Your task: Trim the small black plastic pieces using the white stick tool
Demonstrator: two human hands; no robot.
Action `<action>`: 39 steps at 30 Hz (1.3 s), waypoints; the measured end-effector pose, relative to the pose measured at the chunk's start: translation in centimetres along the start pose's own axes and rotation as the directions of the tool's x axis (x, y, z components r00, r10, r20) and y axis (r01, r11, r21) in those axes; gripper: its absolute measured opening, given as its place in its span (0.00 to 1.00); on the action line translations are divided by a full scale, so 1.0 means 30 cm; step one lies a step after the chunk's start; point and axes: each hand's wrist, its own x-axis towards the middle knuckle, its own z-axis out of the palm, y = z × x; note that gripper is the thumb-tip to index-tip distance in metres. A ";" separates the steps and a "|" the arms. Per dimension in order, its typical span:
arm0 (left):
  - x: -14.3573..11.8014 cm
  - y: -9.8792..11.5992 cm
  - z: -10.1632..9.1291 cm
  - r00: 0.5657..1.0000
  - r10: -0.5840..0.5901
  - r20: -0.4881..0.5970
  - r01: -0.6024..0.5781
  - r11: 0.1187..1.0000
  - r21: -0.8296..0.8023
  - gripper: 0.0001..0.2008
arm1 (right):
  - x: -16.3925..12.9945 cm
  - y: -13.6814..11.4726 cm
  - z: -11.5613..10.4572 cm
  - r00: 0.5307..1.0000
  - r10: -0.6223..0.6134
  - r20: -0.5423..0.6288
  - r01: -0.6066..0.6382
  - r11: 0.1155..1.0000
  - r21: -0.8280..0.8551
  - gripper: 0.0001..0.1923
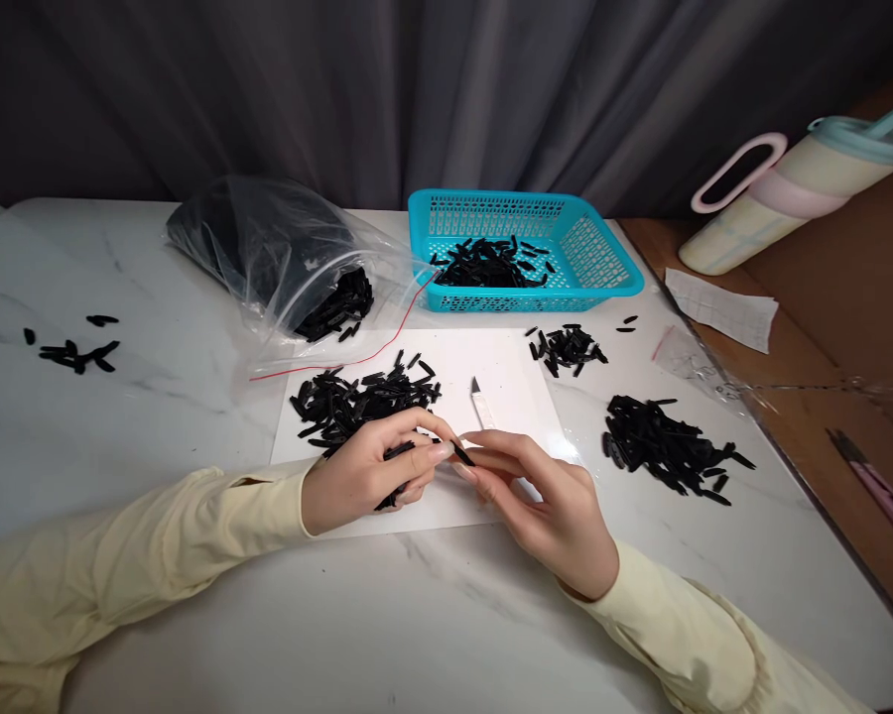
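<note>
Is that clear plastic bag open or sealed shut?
Open. The plastic bag lies on its side and small black pieces spill from its mouth onto the table.

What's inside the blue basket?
The blue basket holds a loose heap of small black strips on its floor. Whatever lies beneath the heap, and just behind the near wall, is hidden from view.

Both forearms, in pale yellow long sleeves, reach in from the bottom corners and meet at the middle. The left hand (364, 474) lies on its side, fingers curled closed, thumb and forefinger pinched together at the tip. The right hand (547, 506) faces it, back turned up, fingers extended and drawn together, fingertips touching the left hand's.
</note>
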 end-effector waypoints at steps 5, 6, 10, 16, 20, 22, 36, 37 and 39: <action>0.002 0.015 0.001 0.996 -0.082 0.017 0.083 0.995 -0.057 0.10 | 0.000 -0.002 0.003 0.998 -0.049 0.026 0.051 0.996 -0.076 0.16; 0.003 0.016 0.000 0.995 -0.096 0.027 0.097 0.993 -0.071 0.11 | 0.000 -0.002 0.004 0.998 -0.055 0.029 0.058 0.995 -0.087 0.16; 0.006 0.017 -0.005 0.989 -0.138 0.058 0.144 0.982 -0.123 0.13 | 0.000 -0.004 0.003 0.998 -0.061 0.031 0.064 0.993 -0.097 0.14; 0.014 0.023 -0.020 0.955 -0.245 0.165 0.276 0.938 -0.210 0.17 | 0.000 0.003 0.009 0.992 -0.124 0.002 0.122 0.975 -0.185 0.09; 0.018 0.031 -0.025 0.929 -0.285 0.235 0.335 0.919 -0.209 0.18 | 0.004 0.007 0.011 0.957 -0.289 -0.016 0.265 0.896 -0.356 0.07; 0.019 0.035 -0.024 0.921 -0.295 0.253 0.340 0.928 -0.155 0.17 | 0.006 0.006 0.009 0.937 -0.348 0.034 0.330 0.845 -0.420 0.04; 0.023 0.028 -0.030 0.917 -0.305 0.257 0.317 0.949 -0.006 0.17 | 0.013 0.021 -0.015 0.834 -0.526 0.168 0.514 0.628 -0.585 0.06; 0.023 0.028 -0.030 0.918 -0.299 0.261 0.307 0.952 0.011 0.17 | 0.014 0.021 -0.018 0.834 -0.528 0.159 0.510 0.629 -0.587 0.07; 0.021 0.028 -0.027 0.922 -0.280 0.268 0.275 0.960 0.057 0.16 | 0.017 0.022 -0.022 0.845 -0.516 0.141 0.493 0.648 -0.581 0.08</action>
